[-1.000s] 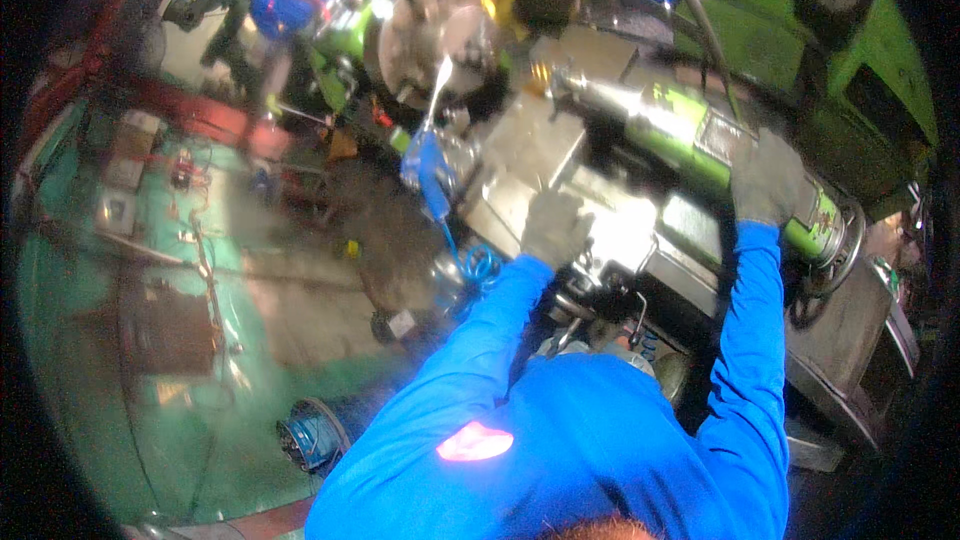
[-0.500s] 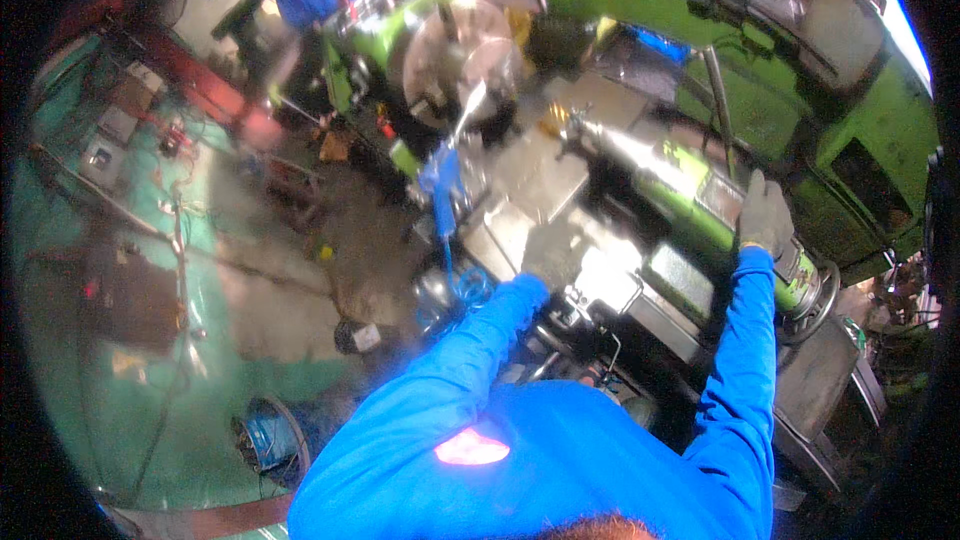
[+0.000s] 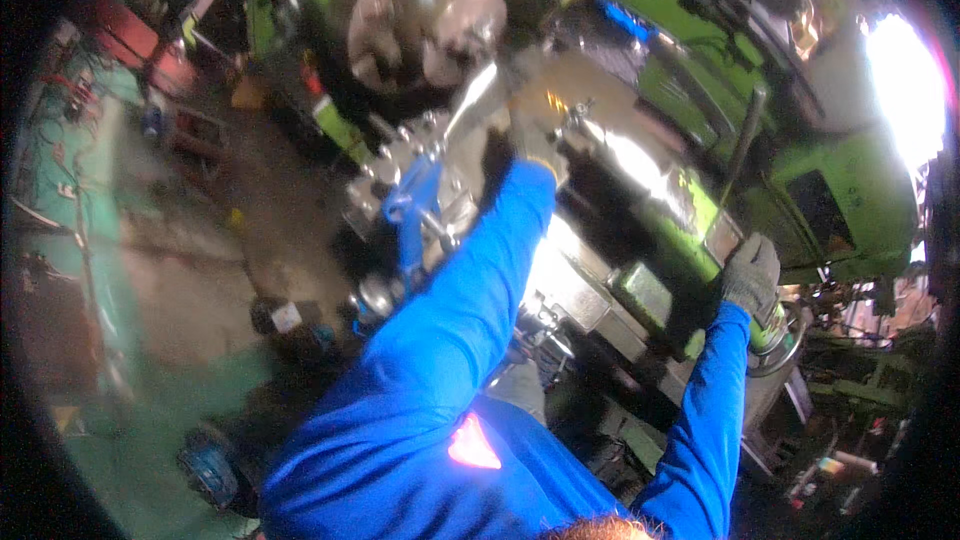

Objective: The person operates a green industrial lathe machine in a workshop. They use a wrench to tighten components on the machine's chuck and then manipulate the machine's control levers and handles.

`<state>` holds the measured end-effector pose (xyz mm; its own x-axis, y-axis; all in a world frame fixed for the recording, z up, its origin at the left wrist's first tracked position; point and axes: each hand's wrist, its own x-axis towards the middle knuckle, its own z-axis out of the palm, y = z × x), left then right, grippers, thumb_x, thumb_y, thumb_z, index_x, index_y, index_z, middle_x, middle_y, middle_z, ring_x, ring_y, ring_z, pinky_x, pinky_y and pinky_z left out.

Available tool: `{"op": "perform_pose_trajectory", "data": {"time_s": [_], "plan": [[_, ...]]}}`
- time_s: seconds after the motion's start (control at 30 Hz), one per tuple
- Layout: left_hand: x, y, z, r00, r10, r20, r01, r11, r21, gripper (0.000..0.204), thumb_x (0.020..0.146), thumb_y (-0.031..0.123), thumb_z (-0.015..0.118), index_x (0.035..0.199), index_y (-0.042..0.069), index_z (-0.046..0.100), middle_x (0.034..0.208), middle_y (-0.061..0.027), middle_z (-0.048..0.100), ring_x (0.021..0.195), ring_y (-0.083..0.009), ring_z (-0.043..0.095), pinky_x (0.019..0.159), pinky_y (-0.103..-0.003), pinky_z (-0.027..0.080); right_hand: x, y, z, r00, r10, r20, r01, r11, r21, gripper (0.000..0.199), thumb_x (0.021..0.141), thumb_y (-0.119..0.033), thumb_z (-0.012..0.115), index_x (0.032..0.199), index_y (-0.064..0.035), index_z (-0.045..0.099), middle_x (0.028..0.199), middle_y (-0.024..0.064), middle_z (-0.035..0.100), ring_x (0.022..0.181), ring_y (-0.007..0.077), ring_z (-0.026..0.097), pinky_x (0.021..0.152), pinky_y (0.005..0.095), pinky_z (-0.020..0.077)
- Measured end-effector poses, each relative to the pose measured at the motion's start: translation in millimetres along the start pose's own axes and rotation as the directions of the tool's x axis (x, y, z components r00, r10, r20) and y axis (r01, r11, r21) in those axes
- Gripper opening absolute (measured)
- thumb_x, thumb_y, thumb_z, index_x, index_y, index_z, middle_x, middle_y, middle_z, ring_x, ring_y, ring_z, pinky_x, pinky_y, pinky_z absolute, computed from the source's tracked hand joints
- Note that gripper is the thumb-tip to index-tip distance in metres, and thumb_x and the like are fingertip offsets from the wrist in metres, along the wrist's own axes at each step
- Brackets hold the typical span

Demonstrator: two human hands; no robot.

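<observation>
Lying under the loosely laid right hand (image 3: 752, 272), green tailstock (image 3: 700, 206), right of left hand (image 3: 535, 138), left grip unclear

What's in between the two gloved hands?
In the head view, a long, partly shiny green machine barrel lies between the blurry left hand and the right hand, which rests on it.

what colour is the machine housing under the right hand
The machine housing under the right hand is bright green; it shows best in the head view.
</observation>
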<state>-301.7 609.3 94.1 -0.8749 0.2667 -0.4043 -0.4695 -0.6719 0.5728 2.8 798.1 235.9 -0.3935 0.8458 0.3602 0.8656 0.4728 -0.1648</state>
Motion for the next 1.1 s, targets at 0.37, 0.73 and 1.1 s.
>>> {"op": "perform_pose_trajectory", "data": {"time_s": [0.37,0.73,1.1], "plan": [[-30.1,44.5,49.9,0.993,-0.002,-0.116,0.055,0.886,0.461,0.076,0.091,0.07,0.052,0.134,0.009,0.059,0.123,-0.0135,0.068,0.106,-0.0275,0.066,0.09,-0.047,0.047,3.3,30.7,29.6,0.998,-0.031,-0.056,0.019,0.979,-0.201,0.037,0.1,-0.037,0.05,0.111,-0.0067,0.07,0.109,0.0203,0.07,0.1,0.0397,0.066,0.086,0.0469,0.0508],[2.6,34.4,42.7,0.98,0.188,0.073,-0.189,0.736,0.65,0.046,0.095,0.032,0.059,0.125,-0.003,0.06,0.116,-0.0185,0.066,0.099,-0.0288,0.066,0.083,-0.042,0.056,9.5,37.6,30.5,1.0,-0.008,0.008,0.009,0.99,-0.143,0.04,0.1,-0.037,0.05,0.112,-0.0036,0.069,0.11,0.0224,0.069,0.103,0.0409,0.065,0.088,0.0468,0.0499],[5.9,39.4,49.8,0.962,0.262,-0.07,-0.109,0.61,0.785,0.047,0.094,0.038,0.06,0.124,0.001,0.063,0.117,-0.0223,0.066,0.101,-0.0319,0.067,0.087,-0.044,0.054,3.6,48.9,35.0,0.98,-0.192,-0.048,0.178,0.961,-0.21,0.037,0.1,-0.036,0.05,0.111,-0.0061,0.069,0.111,0.0222,0.069,0.102,0.0409,0.064,0.089,0.0476,0.0496]]}}
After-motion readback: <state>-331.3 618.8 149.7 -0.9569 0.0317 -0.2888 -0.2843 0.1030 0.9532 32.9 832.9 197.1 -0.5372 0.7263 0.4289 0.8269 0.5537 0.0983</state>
